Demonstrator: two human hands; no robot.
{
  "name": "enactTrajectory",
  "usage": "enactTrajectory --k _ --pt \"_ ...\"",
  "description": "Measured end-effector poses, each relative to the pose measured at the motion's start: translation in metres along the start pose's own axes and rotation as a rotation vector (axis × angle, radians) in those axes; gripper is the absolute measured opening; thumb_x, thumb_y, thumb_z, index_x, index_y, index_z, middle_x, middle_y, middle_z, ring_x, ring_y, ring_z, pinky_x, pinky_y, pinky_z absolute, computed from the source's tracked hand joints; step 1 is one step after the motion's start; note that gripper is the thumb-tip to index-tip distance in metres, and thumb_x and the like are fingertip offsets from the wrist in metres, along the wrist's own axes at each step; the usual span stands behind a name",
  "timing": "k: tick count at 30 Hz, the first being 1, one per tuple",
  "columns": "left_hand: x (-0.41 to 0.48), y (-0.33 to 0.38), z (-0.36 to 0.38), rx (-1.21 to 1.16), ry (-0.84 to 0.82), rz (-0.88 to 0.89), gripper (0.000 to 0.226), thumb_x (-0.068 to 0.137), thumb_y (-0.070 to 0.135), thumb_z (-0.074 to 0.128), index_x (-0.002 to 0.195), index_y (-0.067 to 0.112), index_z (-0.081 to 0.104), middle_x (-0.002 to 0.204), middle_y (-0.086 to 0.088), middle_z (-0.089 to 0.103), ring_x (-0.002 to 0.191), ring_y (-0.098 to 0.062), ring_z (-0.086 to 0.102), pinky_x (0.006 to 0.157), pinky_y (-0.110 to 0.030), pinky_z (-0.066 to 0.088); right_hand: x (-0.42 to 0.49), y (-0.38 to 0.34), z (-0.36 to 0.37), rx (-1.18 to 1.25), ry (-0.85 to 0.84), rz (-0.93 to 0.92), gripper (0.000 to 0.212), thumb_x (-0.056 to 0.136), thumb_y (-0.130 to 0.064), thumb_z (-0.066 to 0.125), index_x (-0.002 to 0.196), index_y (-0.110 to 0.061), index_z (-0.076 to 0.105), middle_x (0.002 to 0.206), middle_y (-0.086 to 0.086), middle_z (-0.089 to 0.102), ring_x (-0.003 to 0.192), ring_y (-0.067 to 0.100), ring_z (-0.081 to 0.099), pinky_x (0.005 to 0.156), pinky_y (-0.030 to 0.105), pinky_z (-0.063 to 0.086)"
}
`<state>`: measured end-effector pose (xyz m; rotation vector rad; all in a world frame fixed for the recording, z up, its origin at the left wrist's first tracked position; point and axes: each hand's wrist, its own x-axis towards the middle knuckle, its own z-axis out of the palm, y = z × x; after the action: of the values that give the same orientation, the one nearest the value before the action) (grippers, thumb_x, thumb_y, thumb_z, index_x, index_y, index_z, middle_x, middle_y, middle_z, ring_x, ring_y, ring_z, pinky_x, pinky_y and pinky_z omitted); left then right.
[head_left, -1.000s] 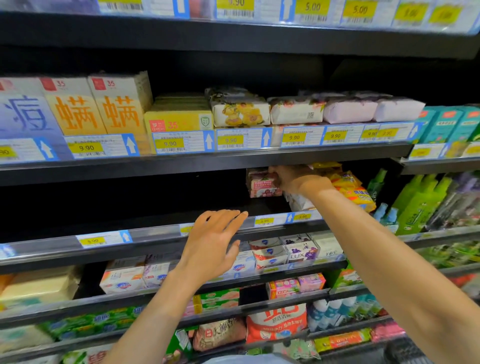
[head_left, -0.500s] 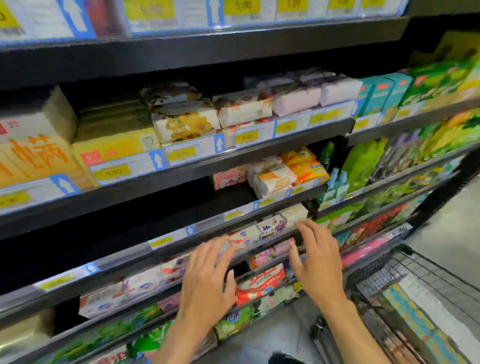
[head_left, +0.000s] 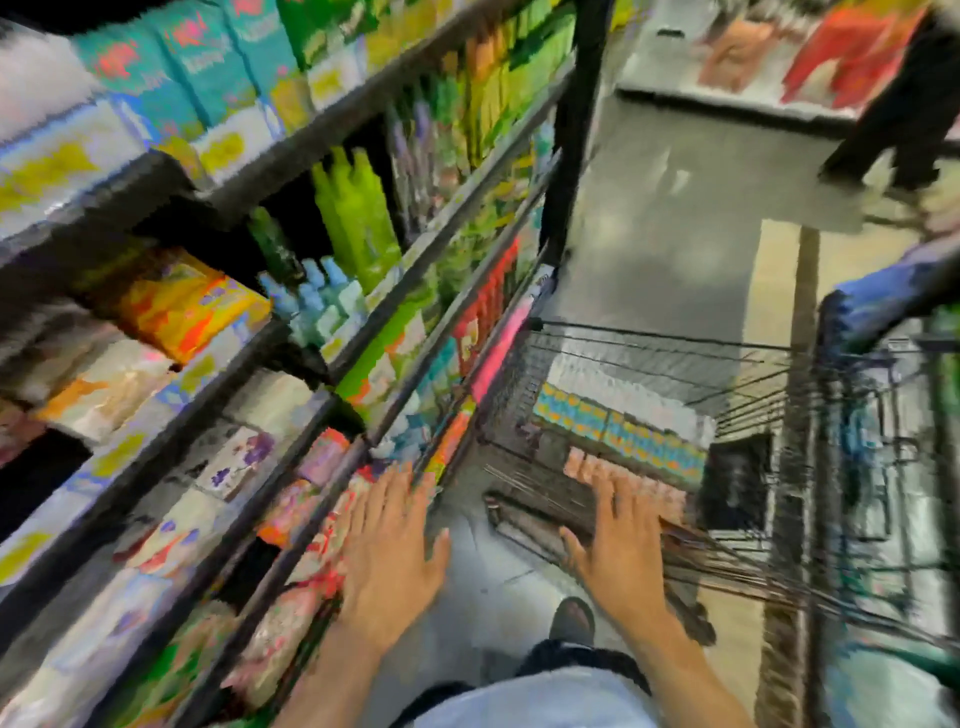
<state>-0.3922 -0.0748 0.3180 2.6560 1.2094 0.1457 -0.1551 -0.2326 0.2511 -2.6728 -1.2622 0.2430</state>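
Wire-mesh cart (head_left: 675, 338) under right hand (head_left: 623, 540); left hand (head_left: 389, 545) by packets (head_left: 291, 514); both hands flat, spread, empty.

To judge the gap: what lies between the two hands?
Head view: grey floor and the wire cart's near corner lie between the left hand and the right hand.

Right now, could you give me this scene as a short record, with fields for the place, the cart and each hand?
place: shop aisle, shelves on the left; picture blurred
cart: wire, on the right, blue-yellow packs inside
left hand: fingers straight, holds nothing, in front of the lower shelves
right hand: fingers spread, holds nothing, over the cart's near end; contact unclear
shelf goods: green bottles
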Motion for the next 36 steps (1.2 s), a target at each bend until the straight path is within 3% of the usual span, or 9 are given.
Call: enactTrajectory --k 2,4,10,14,17,23,30,33,36 --pt "0.029 0.033 0.012 0.004 -0.038 0.063 0.07 0.085 0.049 0.048 0.145 0.013 0.056 0.152 -0.017 0.05 0.138 -0.037 0.048 0.117 -0.052 0.032 0.008 0.034 -0.002 -0.009 -0.007 0.058 0.093 0.088 -0.058 0.071 0.157 -0.006 0.037 0.159 0.022 0.04 0.146 0.045 0.036 0.119 0.057 0.034" --pt "0.055 0.064 0.027 -0.014 -0.059 0.122 0.071 0.085 0.049 0.049 0.145 0.012 0.054 0.15 -0.018 0.052 0.135 -0.037 0.05 0.113 -0.054 0.034 0.016 0.065 -0.003 0.01 -0.024 0.113 0.097 0.087 -0.058 0.072 0.16 -0.007 0.033 0.163 0.022 0.035 0.152 0.044 0.03 0.123 0.056 0.031" --pt "0.114 0.135 0.073 -0.017 -0.169 0.152 0.07 0.09 0.055 0.046 0.147 0.015 0.053 0.153 -0.015 0.049 0.138 -0.038 0.048 0.115 -0.054 0.038 0.043 0.122 -0.006 0.078 -0.113 0.171 0.096 0.095 -0.061 0.057 0.166 -0.011 0.015 0.172 0.017 0.018 0.159 0.038 0.014 0.128 0.051 0.023" --pt "0.136 0.162 0.093 0.018 -0.223 0.192 0.069 0.096 0.058 0.041 0.151 0.018 0.047 0.158 -0.011 0.044 0.144 -0.034 0.041 0.117 -0.053 0.035 0.058 0.131 0.0 0.124 -0.186 0.161 0.087 0.099 -0.059 0.053 0.165 -0.013 0.019 0.17 0.017 0.021 0.158 0.038 0.017 0.128 0.051 0.02" --pt "0.155 0.171 0.107 0.06 -0.296 0.219 0.073 0.095 0.06 0.035 0.153 0.017 0.044 0.16 -0.01 0.04 0.148 -0.031 0.036 0.119 -0.052 0.033 0.069 0.133 0.011 0.177 -0.208 0.207 0.084 0.098 -0.056 0.059 0.163 -0.014 0.028 0.167 0.018 0.028 0.155 0.04 0.025 0.126 0.052 0.024" --pt "0.201 0.179 0.146 0.106 -0.451 0.263 0.071 0.099 0.059 0.042 0.159 0.023 0.031 0.166 -0.007 0.03 0.154 -0.028 0.024 0.126 -0.048 0.022 0.099 0.132 0.033 0.203 -0.233 0.314 0.081 0.096 -0.054 0.061 0.16 -0.011 0.033 0.163 0.02 0.035 0.152 0.041 0.032 0.123 0.054 0.029" --pt "0.262 0.173 0.204 0.119 -0.594 0.358 0.069 0.097 0.058 0.045 0.153 0.017 0.043 0.158 -0.013 0.043 0.145 -0.034 0.038 0.119 -0.049 0.032 0.145 0.135 0.069 0.209 -0.263 0.436 0.081 0.094 -0.048 0.068 0.157 -0.007 0.038 0.159 0.023 0.042 0.148 0.043 0.038 0.12 0.055 0.032" --pt "0.283 0.17 0.231 0.131 -0.675 0.36 0.07 0.099 0.056 0.045 0.158 0.018 0.035 0.163 -0.011 0.034 0.15 -0.033 0.03 0.122 -0.048 0.024 0.166 0.139 0.09 0.204 -0.338 0.45 0.079 0.1 -0.052 0.056 0.161 -0.007 0.03 0.162 0.023 0.035 0.151 0.043 0.031 0.124 0.057 0.027" --pt "0.299 0.166 0.258 0.139 -0.688 0.394 0.068 0.099 0.054 0.048 0.155 0.015 0.039 0.157 -0.015 0.042 0.144 -0.036 0.037 0.119 -0.047 0.029 0.187 0.143 0.111 0.209 -0.387 0.445 0.08 0.098 -0.051 0.055 0.16 -0.006 0.031 0.16 0.023 0.036 0.149 0.043 0.032 0.118 0.061 0.034"
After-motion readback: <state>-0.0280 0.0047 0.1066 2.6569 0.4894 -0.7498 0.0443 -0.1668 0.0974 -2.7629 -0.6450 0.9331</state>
